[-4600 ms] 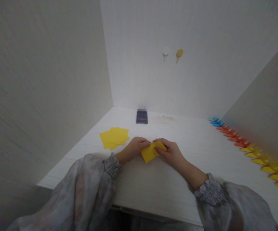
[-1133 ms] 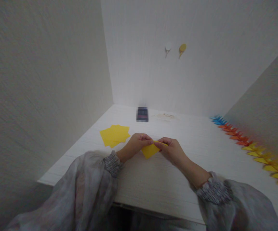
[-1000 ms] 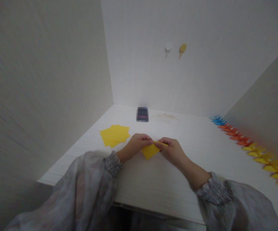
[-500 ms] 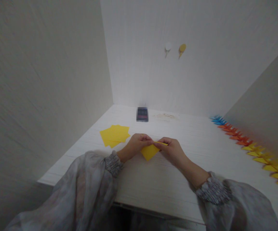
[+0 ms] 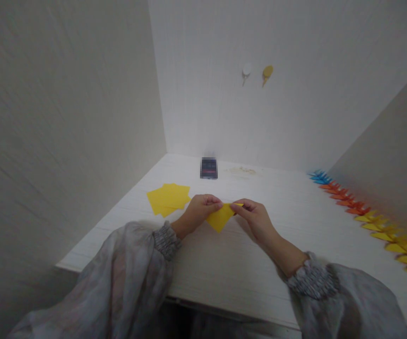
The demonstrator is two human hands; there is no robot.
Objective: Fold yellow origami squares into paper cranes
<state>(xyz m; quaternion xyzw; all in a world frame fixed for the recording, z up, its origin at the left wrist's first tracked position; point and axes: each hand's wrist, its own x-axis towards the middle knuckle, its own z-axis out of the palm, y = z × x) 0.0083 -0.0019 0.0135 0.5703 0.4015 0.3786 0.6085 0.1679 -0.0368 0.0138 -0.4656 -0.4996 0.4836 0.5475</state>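
Observation:
Between my two hands is a yellow sheet of origami paper (image 5: 219, 219), folded to a triangle whose point faces me. My left hand (image 5: 203, 209) pinches its upper edge near the left corner. With thumb and fingers, my right hand (image 5: 254, 216) grips the same edge at the right, where a corner pokes out. The paper is held just over the white table (image 5: 224, 273). Left of my left hand lie several loose yellow paper squares (image 5: 168, 198), overlapping in a fanned pile.
Along the right side runs a row of folded paper pieces: blue ones (image 5: 319, 177), orange-red ones (image 5: 344, 197) and yellow ones (image 5: 392, 235). A dark blurred-out object (image 5: 209, 168) stands by the back wall. Two hooks, one white (image 5: 246, 70) and one yellow (image 5: 267, 71), are on that wall.
My right thumb and fingers have slid along the folded edge, slightly up and to the right. The paper has lifted a little. My left hand keeps its pinch.

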